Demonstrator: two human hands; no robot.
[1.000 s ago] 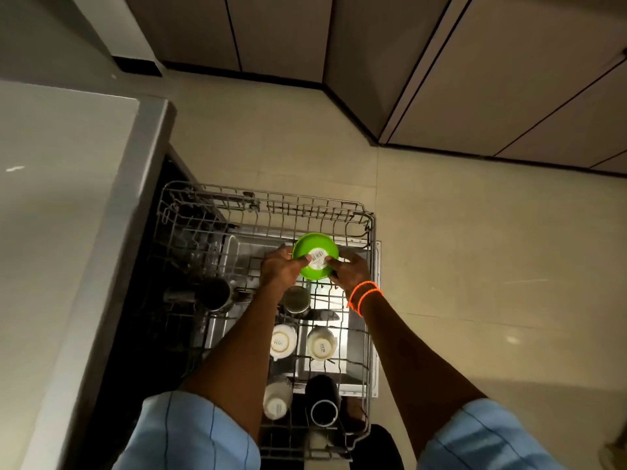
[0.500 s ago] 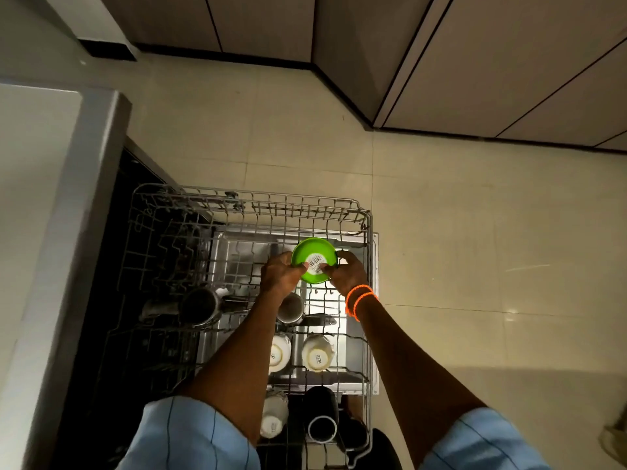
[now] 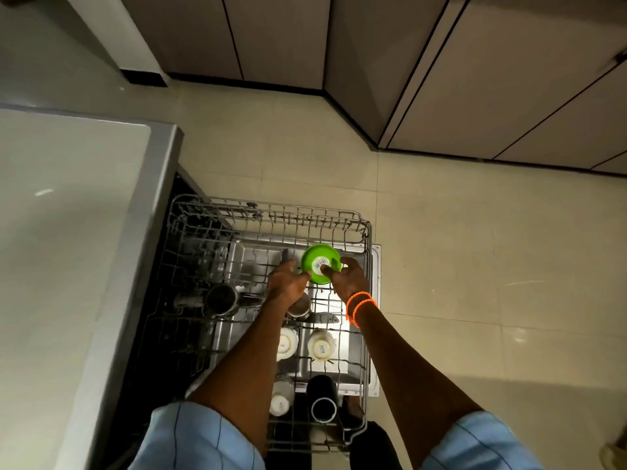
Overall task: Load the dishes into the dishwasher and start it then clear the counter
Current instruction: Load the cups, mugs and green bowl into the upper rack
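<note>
A green bowl (image 3: 317, 259) sits upside down near the far right corner of the pulled-out dishwasher rack (image 3: 271, 212), a white barcode sticker on its base. My left hand (image 3: 286, 278) touches the bowl's left rim and my right hand (image 3: 349, 278), with orange bands at the wrist, has its fingers on the sticker side. Both hands grip the bowl over the rack's tines. White cups (image 3: 320, 344) stand inverted nearer to me, and a steel cup (image 3: 222, 298) lies to the left.
A grey counter (image 3: 68, 249) runs along the left, above the dishwasher opening. A black tumbler (image 3: 324, 398) and a white cup (image 3: 281, 395) lie at the rack's near end. Beige floor tiles (image 3: 475, 283) spread to the right; cabinet doors (image 3: 509, 79) line the far side.
Both hands have stayed on the green bowl, which has tipped and settled a little lower in the rack's far right corner. The camera view shifted left and back again.
</note>
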